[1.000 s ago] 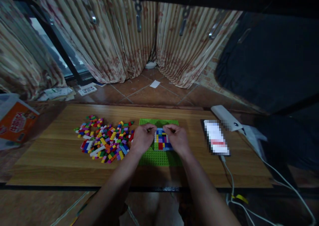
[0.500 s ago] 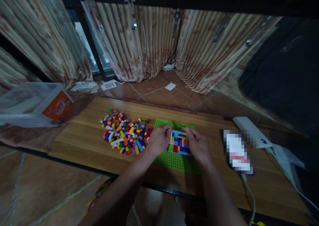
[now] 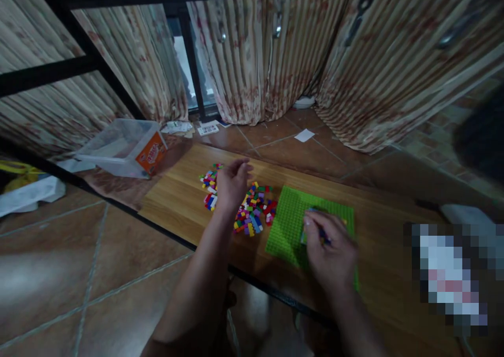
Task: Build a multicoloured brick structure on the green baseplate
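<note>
Our left hand (image 3: 232,185) hovers over the heap of small multicoloured plastic bricks (image 3: 246,207) on the wooden counter (image 3: 177,199), its fingers loosely spread and holding nothing that we can see. The heap lies just left of the flat green studded baseplate (image 3: 289,223), its nearest bricks touching or almost touching that plate's edge.

Our right hand (image 3: 331,252) rests on the baseplate, covering the patch of coloured bricks (image 3: 311,210) already pressed onto it; only a sliver of that patch shows at the fingertips. The fingers are curled close together and pressed down on the bricks, though the blur keeps us from telling whether they pinch a loose piece.

Beyond the counter's left end, a clear plastic tub with an orange label (image 3: 126,147) sits on a low surface. Striped beige curtains (image 3: 252,58) hang behind, over the brown tiled floor (image 3: 79,252). A pixelated rectangular object (image 3: 449,278) lies at the counter's right end.
</note>
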`<state>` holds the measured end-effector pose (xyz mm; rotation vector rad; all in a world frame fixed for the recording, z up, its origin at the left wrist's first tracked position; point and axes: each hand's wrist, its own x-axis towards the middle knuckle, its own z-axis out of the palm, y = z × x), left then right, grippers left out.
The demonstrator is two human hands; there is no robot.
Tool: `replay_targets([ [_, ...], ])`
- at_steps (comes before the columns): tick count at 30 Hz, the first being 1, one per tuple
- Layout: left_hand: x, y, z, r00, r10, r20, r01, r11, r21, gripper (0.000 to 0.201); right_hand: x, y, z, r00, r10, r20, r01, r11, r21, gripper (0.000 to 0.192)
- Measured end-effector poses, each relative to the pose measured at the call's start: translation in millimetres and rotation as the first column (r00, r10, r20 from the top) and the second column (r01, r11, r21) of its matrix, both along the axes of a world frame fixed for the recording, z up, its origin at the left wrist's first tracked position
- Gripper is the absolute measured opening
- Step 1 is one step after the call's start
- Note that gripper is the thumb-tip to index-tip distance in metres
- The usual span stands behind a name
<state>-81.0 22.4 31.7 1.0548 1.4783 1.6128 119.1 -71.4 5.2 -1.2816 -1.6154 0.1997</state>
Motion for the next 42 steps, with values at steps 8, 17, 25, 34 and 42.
replay_targets([
  [8, -53, -8, 18.3, 0.927, 0.202, 0.315, -0.226, 0.973, 0.040, 0.023, -59, -9, -24.5, 0.956, 0.277, 0.099, -0.249, 0.942, -0.225, 0.024],
  [17, -67, -15, 21.0, 0.885, 0.149, 0.441, -0.185, 0.982, 0.038, 0.021, -79, 12, -28.7, 0.975, 0.142, 0.172, -0.085, 0.950, -0.300, 0.027],
  [25, -90, -21, 20.5, 0.907, 0.266, 0.326, -0.284, 0.959, 0.009, 0.025, -92, 19, -32.8, 0.975, 0.073, 0.211, -0.004, 0.950, -0.311, 0.026],
  [34, -95, -22, 19.9, 0.958, 0.217, 0.188, -0.217, 0.976, -0.023, 0.019, -93, 17, -31.8, 0.984, 0.009, 0.180, 0.036, 0.969, -0.244, 0.027],
  [42, -90, -18, 15.3, 0.977, 0.123, 0.175, -0.119, 0.992, -0.029, 0.017, -106, 27, -33.6, 0.940, 0.139, 0.311, -0.086, 0.980, -0.179, 0.037],
])
